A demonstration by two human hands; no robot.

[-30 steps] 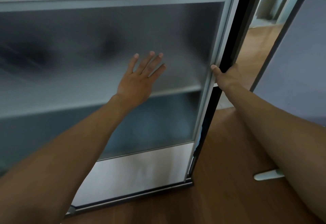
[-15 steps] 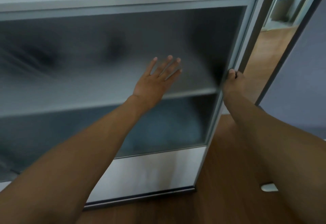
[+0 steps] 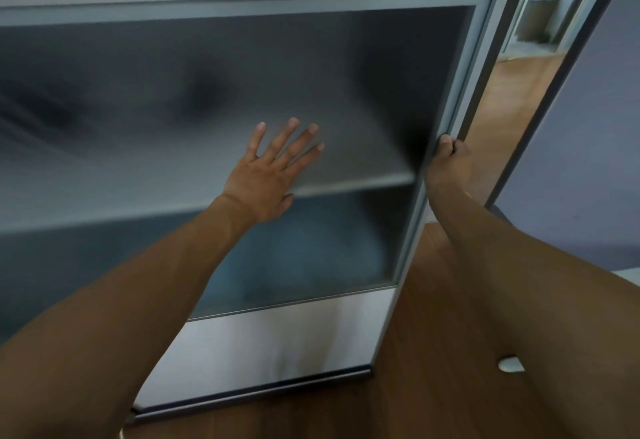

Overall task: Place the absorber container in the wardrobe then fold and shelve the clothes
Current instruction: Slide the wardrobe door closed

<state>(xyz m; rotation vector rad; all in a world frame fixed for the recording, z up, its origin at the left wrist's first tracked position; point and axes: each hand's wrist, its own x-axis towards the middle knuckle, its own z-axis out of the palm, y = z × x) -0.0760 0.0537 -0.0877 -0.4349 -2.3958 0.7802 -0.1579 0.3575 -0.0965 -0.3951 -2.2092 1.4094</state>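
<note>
**Both grips working the wardrobe door (image 3: 311, 334)**

The person is bracing the left grip (image 3: 266, 182) flat against the frosted pane (image 3: 138, 92), fingers straight and spread and holding nothing. It is likely lying there to steady the panel and push it along its track. The right grip (image 3: 450, 161) is curling its fingers round the door's right edge (image 3: 408, 265), closed on that metal strip. This is the hold that is steering the slide, and it is sitting where fingers could be caught if the door meets the frame.

The door is covering the whole opening in view, so shelving appears finished or paused. Which way the door is travelling cannot be judged from this view.

The absorber is not showing anywhere. If it is inside, the frosting is hiding it.

Behind the pane, a shelf (image 3: 353, 184) is running across at mid height. Under it a soft blue mass (image 3: 311, 258) is lying, possibly clothes, though the blur is too heavy to be sure. Dark smudges are showing above the shelf, shapeless through the glass.

A small white object (image 3: 510, 365) is lying on the wooden floor (image 3: 433, 397), right of the door and near the right arm.
</note>
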